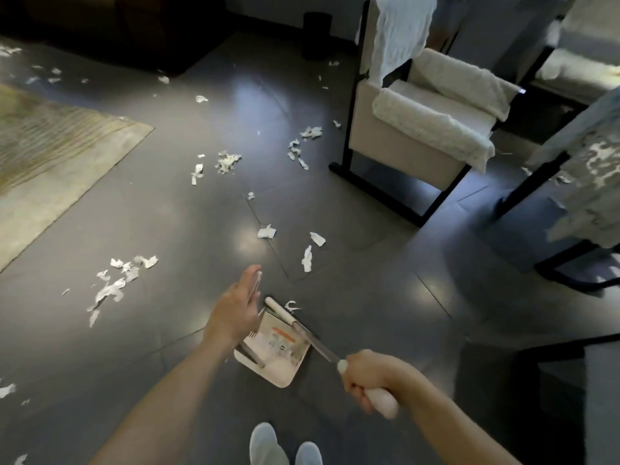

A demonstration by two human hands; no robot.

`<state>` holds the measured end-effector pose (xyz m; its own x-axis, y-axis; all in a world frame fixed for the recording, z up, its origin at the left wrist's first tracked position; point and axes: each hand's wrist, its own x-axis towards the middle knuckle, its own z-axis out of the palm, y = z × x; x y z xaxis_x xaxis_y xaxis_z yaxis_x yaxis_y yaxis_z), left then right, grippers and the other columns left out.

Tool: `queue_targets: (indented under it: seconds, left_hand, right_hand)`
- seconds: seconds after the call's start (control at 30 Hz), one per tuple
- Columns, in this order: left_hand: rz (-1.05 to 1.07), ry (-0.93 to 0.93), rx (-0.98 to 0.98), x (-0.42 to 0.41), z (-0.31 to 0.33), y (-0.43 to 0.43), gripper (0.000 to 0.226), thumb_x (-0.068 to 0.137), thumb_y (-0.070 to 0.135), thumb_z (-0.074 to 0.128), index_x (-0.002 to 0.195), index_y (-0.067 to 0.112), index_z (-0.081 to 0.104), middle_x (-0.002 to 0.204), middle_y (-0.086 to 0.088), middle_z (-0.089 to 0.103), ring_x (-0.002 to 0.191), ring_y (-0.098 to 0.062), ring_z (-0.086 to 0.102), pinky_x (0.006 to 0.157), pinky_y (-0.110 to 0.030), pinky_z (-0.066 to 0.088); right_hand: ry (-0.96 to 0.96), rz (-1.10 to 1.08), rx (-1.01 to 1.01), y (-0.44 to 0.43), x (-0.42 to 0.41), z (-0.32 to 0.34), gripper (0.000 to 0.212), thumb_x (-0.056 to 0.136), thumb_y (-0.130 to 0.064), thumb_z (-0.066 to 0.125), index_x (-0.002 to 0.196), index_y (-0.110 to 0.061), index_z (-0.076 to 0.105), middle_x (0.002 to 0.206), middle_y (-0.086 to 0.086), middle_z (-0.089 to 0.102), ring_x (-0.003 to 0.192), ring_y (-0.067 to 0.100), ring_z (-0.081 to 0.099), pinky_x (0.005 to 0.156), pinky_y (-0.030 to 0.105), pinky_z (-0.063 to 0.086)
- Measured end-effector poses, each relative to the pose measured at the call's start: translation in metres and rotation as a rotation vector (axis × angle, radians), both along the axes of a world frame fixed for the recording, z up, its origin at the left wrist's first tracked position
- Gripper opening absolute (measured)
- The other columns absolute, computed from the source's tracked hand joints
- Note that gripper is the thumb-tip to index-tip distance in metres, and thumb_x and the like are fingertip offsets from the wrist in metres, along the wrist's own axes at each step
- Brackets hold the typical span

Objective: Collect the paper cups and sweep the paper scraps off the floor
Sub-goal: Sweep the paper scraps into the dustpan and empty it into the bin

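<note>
We gripped the broom handle point(379, 399) in our right hand point(372, 377), left hand point(240, 305) open-fingered above the dustpan point(281, 370); paper scraps point(114, 286) littered the floor point(167, 213), no cups visible.

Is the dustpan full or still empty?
Mostly empty. The dustpan lies on the floor, and its tray shows only its printed label; no scraps are visibly heaped in it, though the left hand covers one corner.
</note>
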<state>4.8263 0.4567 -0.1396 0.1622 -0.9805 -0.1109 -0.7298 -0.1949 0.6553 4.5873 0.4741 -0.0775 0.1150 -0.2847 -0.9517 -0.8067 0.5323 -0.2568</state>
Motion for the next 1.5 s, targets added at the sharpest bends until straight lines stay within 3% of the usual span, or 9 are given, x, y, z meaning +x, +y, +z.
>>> queue_targets:
  seconds: [0.2,0.33,0.63,0.73,0.83,1.0,1.3,1.37,1.5]
  left_hand:
    - [0.044,0.022,-0.003,0.028,-0.004,-0.029,0.046,0.094,0.015,0.054,0.138,0.023,0.043,0.105,-0.018,0.066,0.093,-0.039,0.063,0.072,-0.032,0.039]
    - [0.061,0.032,0.016,0.037,-0.002,-0.047,0.044,0.094,0.014,0.053,0.136,0.022,0.043,0.099,-0.016,0.068,0.089,-0.039,0.064,0.07,-0.031,0.038]
    - [0.189,0.108,0.025,0.048,0.01,-0.06,0.034,0.095,0.021,0.053,0.125,0.036,0.045,0.107,0.004,0.067,0.097,-0.02,0.065,0.079,-0.033,0.048]
    - [0.268,0.159,0.056,0.048,0.005,-0.071,0.04,0.094,0.016,0.055,0.116,0.048,0.046,0.109,0.019,0.063,0.103,-0.009,0.062,0.083,-0.023,0.046]
    - [0.285,0.124,0.058,0.041,0.002,-0.086,0.052,0.093,0.018,0.057,0.106,0.064,0.037,0.102,0.03,0.059,0.09,0.003,0.06,0.07,-0.001,0.04]
    - [0.369,0.131,0.051,0.037,-0.004,-0.109,0.039,0.093,0.01,0.055,0.125,0.032,0.05,0.114,0.007,0.065,0.106,-0.023,0.063,0.087,-0.033,0.047]
    - [0.438,0.015,0.047,0.029,-0.001,-0.111,0.04,0.093,0.018,0.057,0.13,0.032,0.051,0.11,0.001,0.068,0.095,-0.028,0.066,0.076,-0.034,0.047]
    - [0.445,0.025,0.063,0.031,0.0,-0.112,0.04,0.093,0.02,0.055,0.131,0.032,0.049,0.113,-0.001,0.068,0.098,-0.03,0.065,0.079,-0.038,0.05]
    - [0.437,0.025,0.083,0.035,0.0,-0.115,0.041,0.095,0.023,0.052,0.134,0.031,0.046,0.116,-0.004,0.066,0.1,-0.031,0.064,0.078,-0.035,0.047]
  right_hand:
    - [-0.107,-0.337,0.079,-0.046,-0.023,0.038,0.038,0.084,0.003,0.048,0.122,0.0,0.053,0.044,0.0,0.045,0.033,0.005,0.039,0.034,0.013,0.032]
    - [-0.128,-0.387,0.013,-0.085,-0.029,0.043,0.042,0.085,0.003,0.048,0.126,0.001,0.05,0.044,0.0,0.047,0.034,0.005,0.041,0.035,0.013,0.032]
    - [0.036,-0.168,-0.316,-0.232,-0.017,-0.015,0.014,0.087,0.002,0.044,0.094,0.002,0.056,0.056,0.008,0.05,0.039,0.014,0.045,0.039,0.021,0.038]
    - [0.083,-0.072,-0.348,-0.271,-0.027,-0.044,0.01,0.087,-0.001,0.044,0.087,0.002,0.054,0.061,0.011,0.054,0.053,0.022,0.05,0.05,0.029,0.042]
    - [0.073,-0.063,-0.253,-0.296,-0.041,-0.064,0.011,0.087,-0.002,0.043,0.089,0.002,0.053,0.058,0.01,0.052,0.051,0.02,0.048,0.053,0.03,0.042]
    - [0.044,-0.071,-0.036,-0.294,-0.041,-0.069,0.007,0.09,0.002,0.044,0.088,-0.004,0.046,0.054,0.006,0.045,0.039,0.012,0.039,0.038,0.02,0.037]
    - [0.061,0.427,-0.054,-0.241,-0.034,-0.043,0.037,0.083,-0.006,0.043,0.12,-0.007,0.045,0.075,0.005,0.058,0.051,0.013,0.051,0.052,0.025,0.047]
    - [0.052,0.458,-0.005,-0.235,-0.023,-0.032,0.031,0.081,-0.004,0.047,0.111,-0.009,0.052,0.065,0.002,0.056,0.051,0.012,0.05,0.055,0.024,0.045]
    - [-0.054,0.137,0.232,-0.243,0.0,-0.007,0.021,0.087,0.006,0.037,0.074,-0.008,0.046,0.037,-0.001,0.036,0.03,0.006,0.034,0.035,0.014,0.033]
